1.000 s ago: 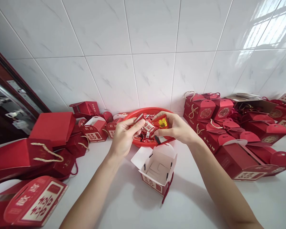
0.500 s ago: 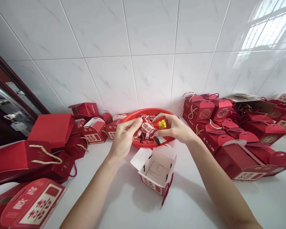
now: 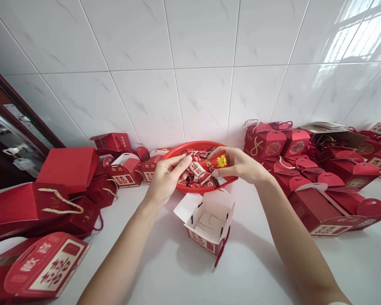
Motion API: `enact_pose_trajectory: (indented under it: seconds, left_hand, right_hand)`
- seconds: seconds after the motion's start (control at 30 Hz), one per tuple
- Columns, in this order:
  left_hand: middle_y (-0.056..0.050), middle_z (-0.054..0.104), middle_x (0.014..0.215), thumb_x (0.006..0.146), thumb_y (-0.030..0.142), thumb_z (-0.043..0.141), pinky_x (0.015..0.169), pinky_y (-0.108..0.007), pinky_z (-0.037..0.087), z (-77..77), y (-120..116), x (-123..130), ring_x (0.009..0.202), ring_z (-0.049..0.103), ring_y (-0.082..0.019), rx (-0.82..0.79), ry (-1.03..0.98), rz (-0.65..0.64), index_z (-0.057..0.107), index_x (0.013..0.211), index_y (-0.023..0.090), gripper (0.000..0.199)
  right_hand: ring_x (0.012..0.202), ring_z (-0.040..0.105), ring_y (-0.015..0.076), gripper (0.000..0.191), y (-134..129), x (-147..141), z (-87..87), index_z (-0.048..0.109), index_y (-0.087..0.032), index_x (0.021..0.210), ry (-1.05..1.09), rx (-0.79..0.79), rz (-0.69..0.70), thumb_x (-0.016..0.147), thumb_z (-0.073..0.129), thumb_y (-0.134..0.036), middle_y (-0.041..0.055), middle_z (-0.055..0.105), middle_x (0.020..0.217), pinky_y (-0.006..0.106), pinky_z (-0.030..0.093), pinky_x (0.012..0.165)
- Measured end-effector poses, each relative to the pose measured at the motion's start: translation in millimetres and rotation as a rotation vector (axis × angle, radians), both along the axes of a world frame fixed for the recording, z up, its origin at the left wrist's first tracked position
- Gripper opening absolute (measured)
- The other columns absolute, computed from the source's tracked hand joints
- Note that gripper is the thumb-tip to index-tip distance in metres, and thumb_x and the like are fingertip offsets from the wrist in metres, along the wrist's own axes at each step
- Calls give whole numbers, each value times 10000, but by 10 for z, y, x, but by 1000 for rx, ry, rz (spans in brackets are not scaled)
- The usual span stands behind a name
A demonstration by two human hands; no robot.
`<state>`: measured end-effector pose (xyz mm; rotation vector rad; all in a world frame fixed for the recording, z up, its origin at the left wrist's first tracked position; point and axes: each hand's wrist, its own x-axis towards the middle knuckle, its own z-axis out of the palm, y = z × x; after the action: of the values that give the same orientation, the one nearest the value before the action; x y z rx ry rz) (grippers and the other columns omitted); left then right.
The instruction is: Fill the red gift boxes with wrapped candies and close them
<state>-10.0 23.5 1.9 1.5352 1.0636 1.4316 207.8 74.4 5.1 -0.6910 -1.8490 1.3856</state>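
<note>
Over a red plastic basket (image 3: 174, 151) of wrapped sweets, my left hand (image 3: 168, 176) pinches a red-and-white wrapped candy (image 3: 198, 170) printed with Chinese characters. Close beside it, my right hand (image 3: 238, 164) is closed on a red packet (image 3: 216, 162) with a gold character; its fingers partly cover it. The two wrapped pieces nearly touch, perhaps overlapping. Directly below the basket, nearer me, stands an open gift box (image 3: 208, 220) with a white inside, flaps up and a dark red cord at its right. No sweets show inside it.
Red gift boxes (image 3: 66, 169) crowd the left of the white table (image 3: 165, 262). More closed red boxes (image 3: 324, 207) stand in a cluster on the right, with a cardboard carton (image 3: 339, 130) behind. A tiled wall (image 3: 203, 101) rises behind the basket.
Both hands stay over the basket with the wrapped pieces. The candy in my left hand has turned more upright, and the red packet has shifted slightly right and up. The view has tilted slightly.
</note>
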Motion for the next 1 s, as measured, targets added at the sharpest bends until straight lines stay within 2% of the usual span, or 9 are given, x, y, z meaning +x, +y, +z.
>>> enact_pose_trajectory:
  seconds: [0.1, 0.27, 0.37, 0.47, 0.53, 0.63, 0.77, 0.83, 1.0]
  left_hand:
    - [12, 601, 680, 819, 469, 710, 540, -227, 399, 26, -45, -52, 559, 471, -97, -78, 289, -129, 755, 828, 179, 293]
    - [-17, 749, 790, 841, 377, 658, 695, -264, 480, 20, -141, 2, 750, 655, -187, -195, 774, -409, 800, 891, 194, 237]
    - [-9, 763, 798, 856, 325, 615, 733, -275, 492, -11, -164, 61, 737, 678, -192, -211, 971, -432, 782, 1066, 189, 300]
    - [-23, 776, 934, 911, 262, 497, 772, -276, 495, -35, -167, 83, 814, 697, -196, -177, 1035, -385, 711, 1226, 191, 388]
    - [-25, 768, 1025, 910, 190, 436, 788, -267, 492, -44, -170, 79, 869, 697, -188, -165, 1043, -430, 677, 1269, 207, 433]
    - [-17, 756, 1046, 864, 113, 420, 778, -254, 483, -40, -189, 65, 873, 691, -176, -158, 1083, -522, 673, 1258, 222, 481]
    - [-17, 751, 1022, 872, 189, 480, 744, -256, 468, 21, -235, 41, 886, 679, -192, -173, 1130, -498, 695, 1200, 236, 395]
    - [-11, 750, 985, 878, 238, 502, 718, -256, 456, 73, -258, 23, 870, 672, -194, -176, 1120, -492, 723, 1109, 243, 319]
    - [-12, 722, 852, 871, 298, 536, 664, -253, 427, 173, -301, -56, 768, 645, -180, -203, 1187, -604, 759, 873, 227, 233]
  right_hand:
    - [772, 648, 167, 388, -12, 55, 43, 642, -175, 963, 39, -21, -86, 648, 853, -256, 6, 684, 842, 304, 534, 699]
    - [654, 578, 131, 348, -51, 99, 88, 629, -173, 914, 38, 59, -183, 649, 837, -259, -20, 639, 750, 266, 457, 598]
    - [650, 564, 131, 349, -78, 97, 106, 621, -176, 924, 28, 77, -172, 659, 827, -268, -14, 634, 754, 263, 439, 583]
    - [656, 559, 132, 350, -100, 87, 120, 614, -176, 921, 21, 97, -167, 663, 826, -280, -6, 634, 764, 261, 430, 578]
    - [651, 550, 129, 348, -112, 80, 127, 616, -175, 922, 20, 106, -170, 664, 824, -283, -6, 631, 764, 257, 422, 571]
    - [643, 541, 123, 341, -128, 72, 136, 616, -172, 921, 22, 102, -163, 665, 818, -270, -16, 620, 747, 255, 418, 569]
    - [645, 553, 131, 359, -144, 53, 130, 602, -185, 928, 33, 78, -116, 658, 824, -266, -20, 632, 761, 267, 436, 584]
    - [651, 556, 140, 368, -147, 30, 114, 598, -196, 946, 17, 87, -94, 662, 821, -268, -27, 625, 753, 272, 441, 587]
    - [674, 527, 130, 302, -167, -74, 59, 591, -191, 906, -115, 201, -69, 685, 785, -259, -30, 582, 760, 255, 411, 585]
